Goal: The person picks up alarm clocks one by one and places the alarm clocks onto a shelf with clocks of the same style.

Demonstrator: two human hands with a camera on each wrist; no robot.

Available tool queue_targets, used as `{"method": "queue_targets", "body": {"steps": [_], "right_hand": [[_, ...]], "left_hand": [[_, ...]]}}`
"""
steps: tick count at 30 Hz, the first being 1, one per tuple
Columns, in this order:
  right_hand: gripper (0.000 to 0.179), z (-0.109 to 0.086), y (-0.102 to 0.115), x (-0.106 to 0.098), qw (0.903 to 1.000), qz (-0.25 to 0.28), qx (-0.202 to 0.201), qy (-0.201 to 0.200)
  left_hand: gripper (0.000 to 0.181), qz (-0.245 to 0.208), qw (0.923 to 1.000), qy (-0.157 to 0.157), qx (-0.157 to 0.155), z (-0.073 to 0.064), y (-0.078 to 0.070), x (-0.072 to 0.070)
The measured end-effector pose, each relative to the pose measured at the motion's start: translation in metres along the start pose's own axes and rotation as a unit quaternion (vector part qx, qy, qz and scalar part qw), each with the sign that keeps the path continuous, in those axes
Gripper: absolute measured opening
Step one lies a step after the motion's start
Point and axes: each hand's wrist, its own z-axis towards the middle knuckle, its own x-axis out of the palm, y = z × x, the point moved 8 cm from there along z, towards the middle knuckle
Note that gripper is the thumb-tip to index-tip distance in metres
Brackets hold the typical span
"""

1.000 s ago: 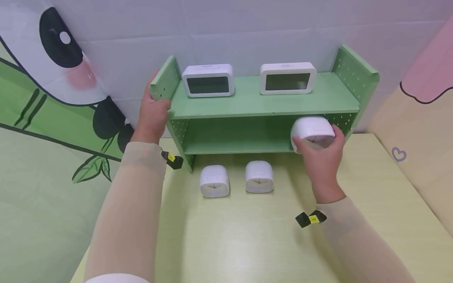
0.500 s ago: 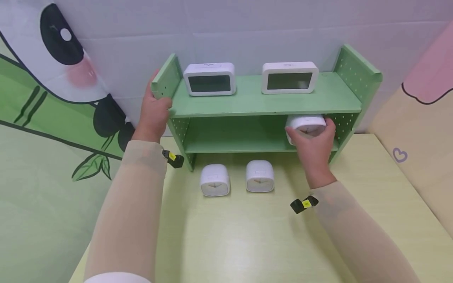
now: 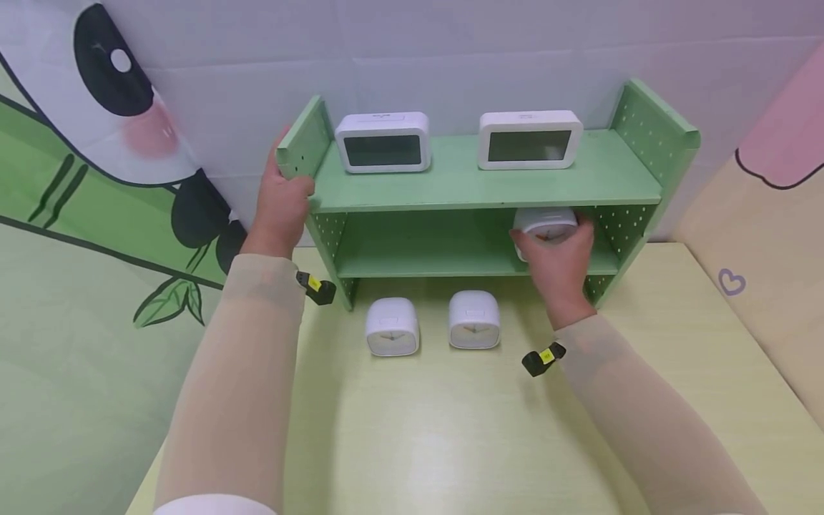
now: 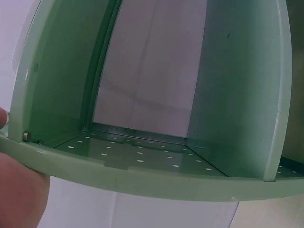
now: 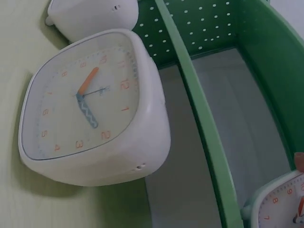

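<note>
My left hand (image 3: 278,211) grips the left side panel of a green two-tier shelf (image 3: 450,172), thumb on the near side. In the left wrist view, part of that hand shows at the shelf's edge (image 4: 156,183). My right hand (image 3: 558,268) holds a white rounded analog alarm clock (image 3: 546,217) inside the lower compartment, towards its right end, thumb on the clock's left side. The clock's face points outward, partly covered by the hand. In the right wrist view, the held clock (image 5: 273,206) shows at the lower right corner with a fingertip above it.
Two matching white clocks, one on the left (image 3: 393,326) and one in the middle (image 3: 474,320), stand on the pale wooden table (image 3: 418,429) before the shelf. On the top tier are two white digital clocks, left (image 3: 383,143) and right (image 3: 531,141). A printed cloth (image 3: 450,71) hangs behind.
My right hand has carried the clock leftward and deeper into the lower compartment, away from the right side panel. The left hand keeps its grip on the shelf.
</note>
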Motion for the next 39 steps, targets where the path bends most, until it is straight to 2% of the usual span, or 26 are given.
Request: {"method": "queue_targets", "body": {"steps": [8, 11, 21, 28, 35, 37, 39], "right_hand": [[0.103, 0.013, -0.007, 0.004, 0.9999, -0.012, -0.010, 0.003], [0.100, 0.020, -0.006, 0.006, 0.9994, -0.017, -0.030, 0.006], [0.108, 0.025, -0.010, 0.006, 0.9986, -0.026, -0.047, -0.002], [0.128, 0.011, -0.012, 0.004, 0.9987, -0.039, -0.030, -0.010], [0.128, -0.021, -0.010, -0.004, 0.9989, -0.040, -0.005, 0.023], [0.124, -0.031, -0.008, -0.008, 0.9984, -0.043, -0.015, 0.035], [0.116, -0.038, -0.001, -0.014, 0.9963, -0.053, -0.049, 0.045]], "left_hand": [[0.091, 0.000, 0.9999, 0.008, 0.007, 0.000, -0.001, 0.002], [0.091, -0.002, 0.9999, 0.007, 0.012, 0.000, -0.002, 0.002], [0.091, 0.001, 0.9999, 0.005, 0.013, -0.001, -0.002, 0.003], [0.090, 0.010, 0.9999, 0.004, 0.005, -0.001, -0.002, 0.002], [0.090, 0.007, 1.0000, 0.005, 0.002, -0.003, -0.003, 0.002], [0.090, 0.007, 1.0000, 0.006, 0.003, -0.003, -0.003, 0.003], [0.090, 0.008, 0.9999, 0.007, 0.003, -0.003, -0.002, 0.005]]}}
